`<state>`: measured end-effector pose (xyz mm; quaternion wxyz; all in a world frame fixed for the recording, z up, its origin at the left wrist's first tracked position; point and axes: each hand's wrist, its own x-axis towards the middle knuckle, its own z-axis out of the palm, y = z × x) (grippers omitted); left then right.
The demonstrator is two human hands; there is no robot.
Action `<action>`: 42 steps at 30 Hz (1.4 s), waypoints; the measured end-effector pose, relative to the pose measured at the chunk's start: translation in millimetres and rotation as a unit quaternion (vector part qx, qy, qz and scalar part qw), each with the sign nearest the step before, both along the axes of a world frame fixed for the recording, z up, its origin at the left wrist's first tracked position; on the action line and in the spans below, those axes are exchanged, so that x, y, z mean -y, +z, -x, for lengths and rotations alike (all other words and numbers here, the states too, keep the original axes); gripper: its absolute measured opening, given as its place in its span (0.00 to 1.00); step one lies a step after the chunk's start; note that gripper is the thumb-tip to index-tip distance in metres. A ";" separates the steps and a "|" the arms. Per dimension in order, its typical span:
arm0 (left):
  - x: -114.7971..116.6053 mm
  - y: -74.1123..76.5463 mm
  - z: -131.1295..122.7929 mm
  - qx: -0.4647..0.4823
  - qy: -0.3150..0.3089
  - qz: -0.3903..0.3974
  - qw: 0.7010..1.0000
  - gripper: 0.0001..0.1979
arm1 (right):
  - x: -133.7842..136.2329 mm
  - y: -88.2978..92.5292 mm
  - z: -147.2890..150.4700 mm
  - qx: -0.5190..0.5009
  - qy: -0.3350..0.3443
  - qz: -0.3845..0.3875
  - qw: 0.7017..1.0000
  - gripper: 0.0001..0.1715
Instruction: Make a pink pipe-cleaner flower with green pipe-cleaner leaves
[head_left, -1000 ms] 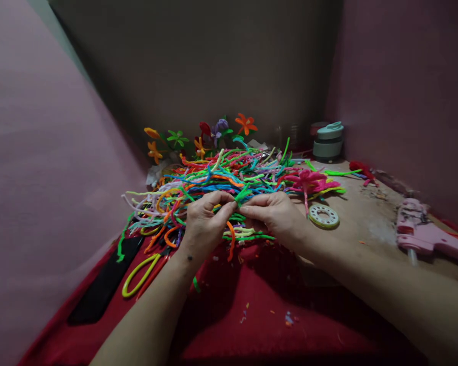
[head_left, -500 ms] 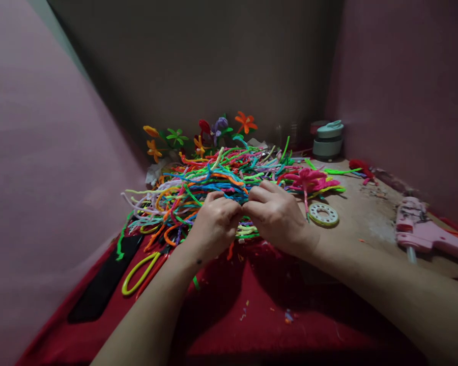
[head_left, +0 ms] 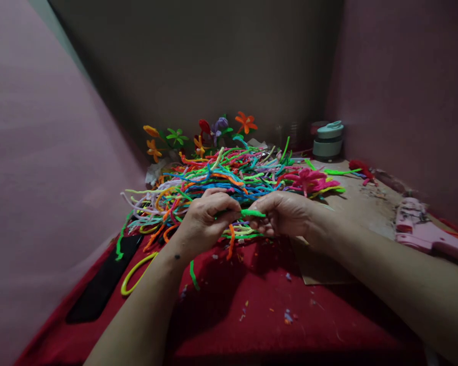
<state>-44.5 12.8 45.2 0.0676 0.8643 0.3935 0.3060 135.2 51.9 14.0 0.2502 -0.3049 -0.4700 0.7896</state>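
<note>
Pinching a green pipe cleaner (head_left: pixel 256 213) at frame centre: left hand (head_left: pixel 206 218), thumb against index | right hand (head_left: pixel 290 216): curled fingers meeting the same piece, cannot tell whether clamped | multicoloured pipe-cleaner pile (head_left: pixel 221 178): just behind, mid-frame | pink hot-glue gun (head_left: pixel 420 234): right edge | red cloth (head_left: pixel 229 320): lower centre

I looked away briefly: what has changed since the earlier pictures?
The green piece, pointing up a second ago, now lies sideways. The right hand has rolled, showing its curled fingers; the left hand still pinches the piece. The pile and flowers stayed put.
</note>
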 end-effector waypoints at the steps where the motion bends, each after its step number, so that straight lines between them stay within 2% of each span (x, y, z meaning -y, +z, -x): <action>1: -0.3 0.0 -0.2 -0.017 0.000 -0.006 1.000 0.07 | -0.1 0.6 0.3 0.017 -0.018 -0.047 0.999 0.06; 3: -1.3 -0.7 -0.6 -0.055 0.000 -0.019 0.998 0.08 | 0.8 2.3 1.5 0.079 -0.065 -0.177 0.979 0.07; 4: -2.0 -1.4 -0.7 -0.071 0.001 -0.025 0.997 0.08 | 2.0 3.2 2.2 0.121 -0.087 -0.250 0.957 0.08; 8: -3.8 -4.4 -0.2 -0.091 0.017 -0.036 0.995 0.08 | 11.6 4.0 6.1 0.231 -0.117 -0.499 0.827 0.12; 10: -3.7 -5.0 0.4 -0.084 0.025 -0.033 0.996 0.07 | 15.9 1.8 8.1 0.255 -0.122 -0.566 0.775 0.11; 11: -3.5 -5.0 0.7 -0.083 0.027 -0.033 0.996 0.06 | 17.2 0.4 8.9 0.268 -0.125 -0.583 0.757 0.11; 12: -3.3 -5.0 0.8 -0.083 0.026 -0.035 0.996 0.06 | 17.7 -0.7 9.5 0.279 -0.126 -0.584 0.752 0.10; 13: -3.1 -4.8 0.8 -0.084 0.023 -0.038 0.995 0.06 | 17.7 -1.4 9.8 0.281 -0.123 -0.567 0.765 0.09; 14: -3.0 -4.7 0.7 -0.089 0.015 -0.044 0.995 0.07 | 17.3 -1.6 9.9 0.273 -0.115 -0.531 0.794 0.09; 16: -3.2 -5.1 0.4 -0.107 -0.008 -0.058 0.993 0.08 | 15.9 -0.7 9.5 0.230 -0.082 -0.421 0.874 0.09; 18: -4.2 -6.5 0.1 -0.138 -0.029 -0.077 0.987 0.10 | 14.7 0.6 9.2 0.179 -0.048 -0.302 0.935 0.08; 20: -5.8 -8.7 0.0 -0.172 -0.042 -0.095 0.980 0.11 | 14.2 0.6 9.7 0.158 -0.024 -0.234 0.959 0.08; 22: -7.5 -10.3 0.2 -0.192 -0.045 -0.102 0.975 0.12 | 14.5 -1.1 11.2 0.186 -0.029 -0.254 0.949 0.08; 26: -8.3 -6.2 1.8 -0.145 -0.002 -0.134 0.980 0.05 | 16.4 -5.6 14.2 0.247 -0.146 -0.412 0.865 0.09; 28: -7.3 -1.2 3.4 -0.040 0.075 -0.177 0.981 0.12 | 17.7 -6.3 14.3 0.238 -0.211 -0.452 0.834 0.10; 30: -7.1 2.7 5.2 0.132 0.174 -0.180 0.959 0.14 | 19.4 -5.9 13.7 0.233 -0.255 -0.471 0.812 0.10; 31: -7.5 3.5 5.8 0.228 0.208 -0.141 0.941 0.13 | 20.6 -5.6 13.5 0.233 -0.271 -0.479 0.802 0.10; 33: -9.6 1.8 5.5 0.382 0.215 0.028 0.899 0.14 | 23.6 -5.6 13.7 0.233 -0.293 -0.496 0.784 0.09; 35: -12.2 -4.4 2.0 0.450 0.155 0.238 0.847 0.15 | 26.9 -6.9 15.1 0.228 -0.305 -0.512 0.770 0.09; 37: -13.9 -13.5 -3.8 0.457 0.099 0.364 0.805 0.14 | 29.5 -9.3 17.4 0.219 -0.307 -0.523 0.764 0.09; 38: -14.3 -18.2 -7.0 0.454 0.085 0.387 0.798 0.14 | 30.4 -10.7 18.8 0.214 -0.301 -0.525 0.767 0.09; 40: -14.4 -26.2 -12.1 0.458 0.073 0.381 0.799 0.12 | 30.9 -12.8 21.3 0.206 -0.282 -0.515 0.783 0.09; 42: -14.1 -31.1 -14.8 0.458 0.078 0.362 0.808 0.13 | 29.5 -13.9 23.1 0.194 -0.261 -0.484 0.813 0.09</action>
